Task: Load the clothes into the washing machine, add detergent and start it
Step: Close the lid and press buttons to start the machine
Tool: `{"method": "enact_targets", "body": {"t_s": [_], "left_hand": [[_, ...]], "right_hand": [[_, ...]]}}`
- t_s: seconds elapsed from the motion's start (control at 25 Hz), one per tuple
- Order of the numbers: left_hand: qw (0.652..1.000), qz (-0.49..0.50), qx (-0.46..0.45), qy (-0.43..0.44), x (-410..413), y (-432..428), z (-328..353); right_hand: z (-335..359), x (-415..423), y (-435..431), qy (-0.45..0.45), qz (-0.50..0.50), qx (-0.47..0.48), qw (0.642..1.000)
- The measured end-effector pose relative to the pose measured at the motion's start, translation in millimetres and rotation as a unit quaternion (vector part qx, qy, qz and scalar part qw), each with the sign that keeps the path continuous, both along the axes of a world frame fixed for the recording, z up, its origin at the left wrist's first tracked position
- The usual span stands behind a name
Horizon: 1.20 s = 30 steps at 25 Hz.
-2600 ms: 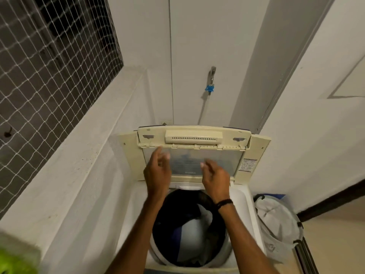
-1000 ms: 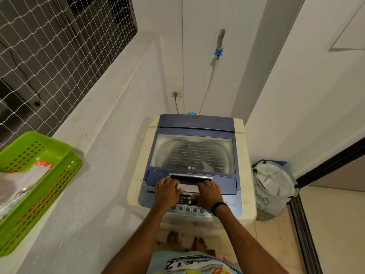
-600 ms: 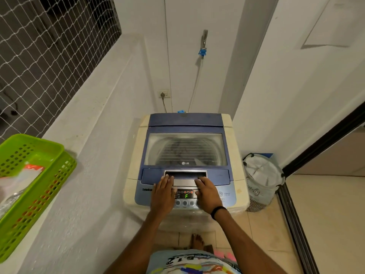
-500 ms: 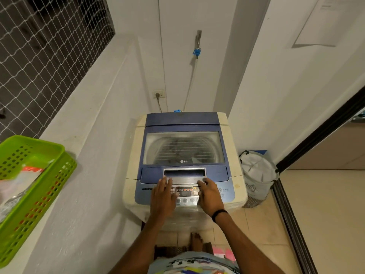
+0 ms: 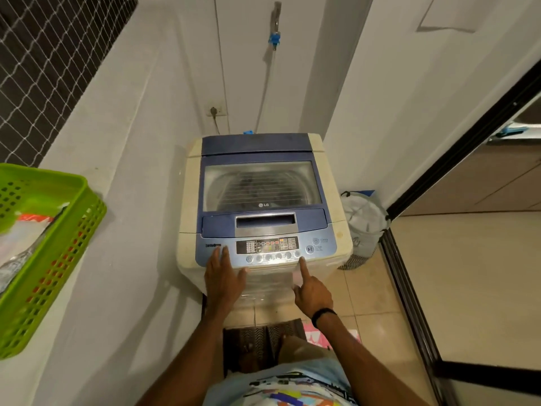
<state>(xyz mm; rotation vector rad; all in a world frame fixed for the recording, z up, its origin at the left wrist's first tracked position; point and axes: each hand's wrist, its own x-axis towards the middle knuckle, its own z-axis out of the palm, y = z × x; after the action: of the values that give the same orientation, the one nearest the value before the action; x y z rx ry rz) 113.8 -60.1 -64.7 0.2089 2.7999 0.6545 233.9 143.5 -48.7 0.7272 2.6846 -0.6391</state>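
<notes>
Narrow utility nook with white plastered walls [image 5: 380,83]. At the upper left, a window opening covered with white net [image 5: 44,54], dark behind it, above a broad white ledge [image 5: 96,136]. Low on the back wall, a socket [image 5: 218,110] with a dark plug in it. To its right, near the wall's top edge, a metal tap [image 5: 274,39] with a blue fitting and a pale hose [image 5: 265,92] hanging down. Glossy beige floor tiles [image 5: 468,273] at the right, crossed by a black sliding-door track [image 5: 409,303]. Beyond the track, brown cabinet fronts [image 5: 497,177]. On the tiles near the bottom edge, a dark patterned mat [image 5: 257,338], with a pink one [image 5: 319,336] just beside it.
</notes>
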Motion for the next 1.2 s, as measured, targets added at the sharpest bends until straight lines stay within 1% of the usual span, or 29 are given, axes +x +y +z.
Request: {"method": "enact_targets", "body": {"t_s": [0.2,0.4,0.72,0.84,0.92,1.08,1.2], "left_hand": [[1.000,0.012,0.008,0.009,0.0,2.4,3.2],[1.000,0.016,-0.020,0.002,-1.9,7.5,3.7],[0.998,0.017,-0.056,0.002,-3.0,13.9,1.2],[0.997,0.018,-0.069,0.000,-4.8,16.4,2.5],[0.998,0.014,-0.067,-0.001,-5.2,17.6,3.9],[0.998,0.009,-0.066,0.008,-5.3,14.5,4.8],[0.997,0.006,-0.071,0.004,-6.8,15.3,6.0]], "right_hand": [[11.6,-17.4,5.5,-0.028,0.017,0.037,0.999],[19.7,-30.3,11.4,-0.063,0.051,0.063,0.995],[25.3,-40.9,6.8,-0.108,0.064,0.104,0.987],[22.3,-49.1,3.6,-0.107,0.053,0.088,0.989],[24.4,-50.4,9.9,-0.090,0.030,0.057,0.994],[22.6,-24.1,15.5,-0.058,0.016,-0.002,0.998],[18.2,-8.0,12.0,-0.028,-0.019,-0.034,0.999]]}}
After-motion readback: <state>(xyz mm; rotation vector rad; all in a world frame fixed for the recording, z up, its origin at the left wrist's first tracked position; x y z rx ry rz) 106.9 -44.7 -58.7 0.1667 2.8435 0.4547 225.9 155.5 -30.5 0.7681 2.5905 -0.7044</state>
